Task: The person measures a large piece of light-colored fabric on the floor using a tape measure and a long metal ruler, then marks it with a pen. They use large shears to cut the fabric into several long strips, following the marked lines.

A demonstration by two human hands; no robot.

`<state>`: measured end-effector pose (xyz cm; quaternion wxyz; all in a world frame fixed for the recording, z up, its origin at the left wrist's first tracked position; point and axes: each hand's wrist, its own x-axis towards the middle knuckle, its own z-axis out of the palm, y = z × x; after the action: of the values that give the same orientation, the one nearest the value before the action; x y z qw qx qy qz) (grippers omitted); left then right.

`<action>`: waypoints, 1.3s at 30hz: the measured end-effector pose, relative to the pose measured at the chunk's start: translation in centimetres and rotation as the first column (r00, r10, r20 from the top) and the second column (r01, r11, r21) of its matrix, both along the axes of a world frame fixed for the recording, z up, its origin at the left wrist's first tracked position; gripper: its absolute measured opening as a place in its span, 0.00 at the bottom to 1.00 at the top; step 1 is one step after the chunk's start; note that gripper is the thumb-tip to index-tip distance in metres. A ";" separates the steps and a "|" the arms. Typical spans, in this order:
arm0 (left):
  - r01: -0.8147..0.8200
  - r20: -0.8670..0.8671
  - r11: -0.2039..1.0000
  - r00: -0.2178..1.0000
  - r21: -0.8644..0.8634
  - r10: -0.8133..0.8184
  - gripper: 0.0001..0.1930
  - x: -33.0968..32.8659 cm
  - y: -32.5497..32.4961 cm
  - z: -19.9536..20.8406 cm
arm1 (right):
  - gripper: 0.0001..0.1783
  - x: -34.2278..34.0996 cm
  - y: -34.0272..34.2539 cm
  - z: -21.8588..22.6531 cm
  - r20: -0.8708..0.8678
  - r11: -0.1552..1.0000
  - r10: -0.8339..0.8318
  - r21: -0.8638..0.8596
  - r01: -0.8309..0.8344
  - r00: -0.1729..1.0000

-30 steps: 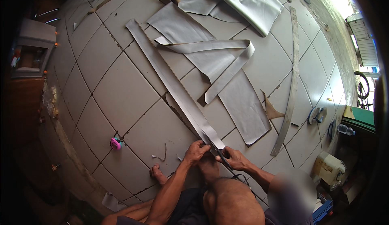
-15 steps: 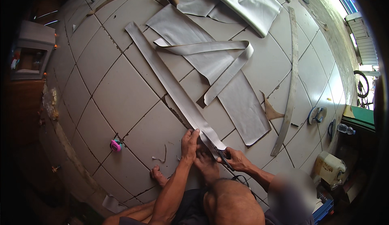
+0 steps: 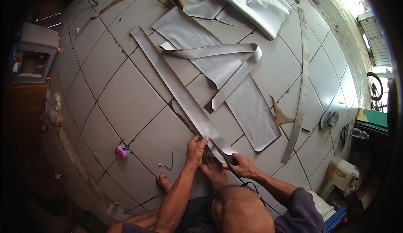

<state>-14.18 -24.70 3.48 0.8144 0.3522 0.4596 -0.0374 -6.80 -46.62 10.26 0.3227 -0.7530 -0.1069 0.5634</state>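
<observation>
A long silvery strip of leather-like sheet [image 3: 174, 84] runs slantwise over the floor to my hands. My left hand [image 3: 195, 150] is closed on its near part, thumb on top. In my right hand [image 3: 243, 166] are dark scissors [image 3: 228, 162], their blades at the strip's near end, where the material is parted lengthwise into two. My bare foot [image 3: 215, 170] is just under that end. To the right of the strip, a folded narrow band [image 3: 218, 50] lies across a wider silvery piece [image 3: 252, 111].
A larger silvery sheet [image 3: 247, 2] lies at the far side. On the right are a long flat metal strip [image 3: 303, 77], a brown scrap [image 3: 282, 114], sandals [image 3: 329, 119] and a jerrycan [image 3: 343, 174]. A pink tape measure [image 3: 121, 151] rests on the tiles at left.
The scissors have advanced slightly up and left along the strip. The strip's far end has slid a little toward me. My left hand keeps its hold, shifted very slightly.
</observation>
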 end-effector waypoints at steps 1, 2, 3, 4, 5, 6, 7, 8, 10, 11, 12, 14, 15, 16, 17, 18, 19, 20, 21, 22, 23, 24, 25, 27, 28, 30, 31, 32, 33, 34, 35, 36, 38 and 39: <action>0.013 -0.003 1.000 1.000 -0.005 -0.013 0.08 -0.1 0.1 -0.2 | 0.47 0.1 0.1 0.0 -0.012 1.000 0.006 -0.010 -0.006 1.000; 0.026 -0.066 1.000 0.997 -0.017 -0.027 0.07 -0.2 0.2 -0.3 | 0.47 0.1 0.3 0.1 -0.021 1.000 -0.003 -0.007 0.002 1.000; 0.009 -0.001 1.000 1.000 -0.017 -0.009 0.07 -0.3 0.0 -0.4 | 0.47 0.1 0.4 0.0 -0.028 1.000 -0.004 -0.011 0.004 1.000; -0.010 0.005 1.000 1.000 -0.022 0.010 0.07 -0.3 -0.1 -0.4 | 0.47 0.1 0.6 0.0 -0.033 1.000 -0.001 -0.013 0.001 0.999; -0.029 0.012 0.999 1.000 -0.026 0.029 0.06 -0.3 -0.1 -0.4 | 0.47 0.1 0.6 -0.1 -0.030 1.000 -0.007 -0.009 0.007 1.000; -0.024 0.010 0.999 1.000 -0.024 0.024 0.06 -0.3 -0.1 -0.3 | 0.47 0.0 0.7 -0.2 -0.026 1.000 -0.010 -0.006 0.010 1.000; -0.018 0.007 1.000 1.000 -0.024 0.018 0.06 -0.4 -0.1 -0.2 | 0.47 -0.1 0.6 -0.3 -0.024 1.000 -0.008 -0.006 0.008 1.000; -0.012 0.004 1.000 1.000 -0.025 0.012 0.06 -0.4 -0.1 -0.2 | 0.47 -0.2 0.5 -0.4 -0.024 1.000 -0.010 -0.004 0.010 1.000; -0.001 0.011 1.000 1.000 -0.012 0.001 0.07 -0.4 -0.1 -0.3 | 0.47 -0.3 0.2 -0.5 -0.029 1.000 0.002 -0.018 -0.002 1.000; 0.000 -0.023 1.000 1.000 -0.004 0.000 0.07 -0.5 0.0 -0.4 | 0.47 -0.4 0.1 -0.6 -0.039 1.000 -0.010 -0.005 0.010 0.999; 0.001 0.021 1.000 1.000 -0.007 -0.001 0.07 -0.5 -0.1 -0.5 | 0.47 -0.4 0.1 -0.6 -0.050 1.000 -0.017 -0.001 0.016 0.999; -0.002 0.030 1.000 1.000 -0.016 0.002 0.07 -0.6 -0.1 -0.7 | 0.46 -0.4 0.2 -0.8 -0.061 1.000 -0.031 0.002 0.031 0.998; 0.011 0.039 1.000 0.999 -0.020 -0.010 0.07 -0.6 0.0 -0.7 | 0.46 -0.4 0.4 -0.9 -0.061 0.999 -0.038 0.001 0.038 0.997; 0.027 0.035 0.999 0.999 -0.033 -0.026 0.08 -0.7 0.1 -0.7 | 0.46 -0.4 0.6 -0.9 -0.063 0.999 -0.044 0.002 0.044 0.997; 0.042 0.030 0.998 0.999 -0.045 -0.040 0.08 -0.8 0.2 -0.6 | 0.46 -0.3 0.8 -1.0 -0.052 0.998 -0.053 0.016 0.054 0.997; 0.040 0.030 0.999 0.999 -0.035 -0.039 0.08 -0.9 0.2 -0.6 | 0.46 -0.3 1.0 -1.0 -0.040 0.997 -0.062 0.032 0.063 0.997; 0.039 0.031 0.999 0.999 -0.026 -0.039 0.08 -0.9 0.2 -0.5 | 0.46 -0.2 1.2 -0.9 -0.028 0.997 -0.070 0.042 0.071 0.997; 0.039 0.032 0.999 0.999 -0.018 -0.039 0.08 -0.9 0.2 -0.4 | 0.46 0.0 1.2 -0.8 -0.038 0.998 -0.058 0.024 0.059 0.998; 0.032 0.047 0.999 0.998 -0.023 -0.030 0.08 -0.8 0.2 -0.4 | 0.46 0.1 1.1 -0.7 -0.049 0.999 -0.043 0.001 0.043 0.998; 0.023 0.062 0.999 0.998 -0.028 -0.021 0.08 -0.8 0.2 -0.4 | 0.46 0.2 1.1 -0.7 -0.061 0.999 -0.026 -0.022 0.025 0.998; 0.013 0.077 0.999 0.997 -0.034 -0.011 0.08 -0.7 0.1 -0.4 | 0.46 0.3 1.1 -0.6 -0.061 1.000 -0.018 -0.018 0.016 0.998; 0.013 0.075 0.999 0.997 -0.047 -0.010 0.08 -0.8 0.1 -0.4 | 0.46 0.3 1.2 -0.6 -0.062 1.000 -0.009 -0.015 0.008 0.998; 0.014 0.072 0.998 0.997 -0.062 -0.010 0.08 -0.8 0.1 -0.4 | 0.46 0.4 1.2 -0.7 -0.059 1.000 0.005 -0.024 -0.006 0.998; 0.014 0.080 0.997 0.997 -0.081 -0.007 0.08 -0.8 -0.1 -0.5 | 0.46 0.3 1.7 -0.9 -0.055 0.999 -0.042 -0.004 0.042 0.998; 0.011 0.089 0.996 0.996 -0.084 -0.003 0.08 -0.8 -0.3 -0.5 | 0.46 0.3 1.8 -1.0 -0.052 0.998 -0.061 0.003 0.061 0.997; 0.000 0.094 0.996 0.996 -0.093 0.009 0.08 -0.8 -0.3 -0.5 | 0.46 0.4 1.9 -1.1 -0.026 0.999 -0.037 0.000 0.037 0.999; -0.007 0.090 0.995 0.996 -0.102 0.016 0.08 -0.8 -0.3 -0.5 | 0.46 0.5 2.0 -1.2 -0.011 1.000 -0.025 -0.004 0.025 1.000; -0.015 0.086 0.994 0.996 -0.113 0.025 0.08 -0.8 -0.3 -0.5 | 0.45 0.6 1.9 -1.2 -0.024 1.000 -0.019 -0.014 0.019 1.000; -0.013 0.088 0.994 0.996 -0.107 0.022 0.08 -0.9 -0.3 -0.4 | 0.44 0.6 1.8 -1.1 -0.038 1.000 -0.012 -0.026 0.011 0.999; -0.010 0.091 0.995 0.996 -0.102 0.020 0.08 -1.0 -0.3 -0.5 | 0.43 0.7 1.8 -1.1 -0.055 0.998 0.005 -0.061 -0.008 0.998; -0.014 0.114 0.994 0.993 -0.110 0.027 0.08 -1.0 -0.3 -0.5 | 0.44 0.8 1.8 -1.1 -0.050 1.000 -0.011 -0.016 0.010 0.999; 0.002 0.092 0.994 0.996 -0.105 0.008 0.08 -1.1 -0.2 -0.6 | 0.46 0.9 1.9 -1.2 -0.050 1.000 -0.017 0.005 0.017 0.999; 0.011 0.093 0.992 0.996 -0.128 0.001 0.08 -1.4 -0.1 -0.9 | 0.47 1.0 2.2 -1.3 -0.039 0.999 -0.030 0.024 0.031 0.999; 0.031 0.091 0.994 0.996 -0.107 -0.021 0.09 -1.4 -0.1 -1.1 | 0.48 1.2 2.5 -1.5 -0.027 0.999 -0.036 0.024 0.036 0.999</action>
<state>-15.63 -24.82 2.39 0.8517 0.3147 0.4152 -0.0572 -5.63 -44.12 8.80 0.3436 -0.7430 -0.0960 0.5662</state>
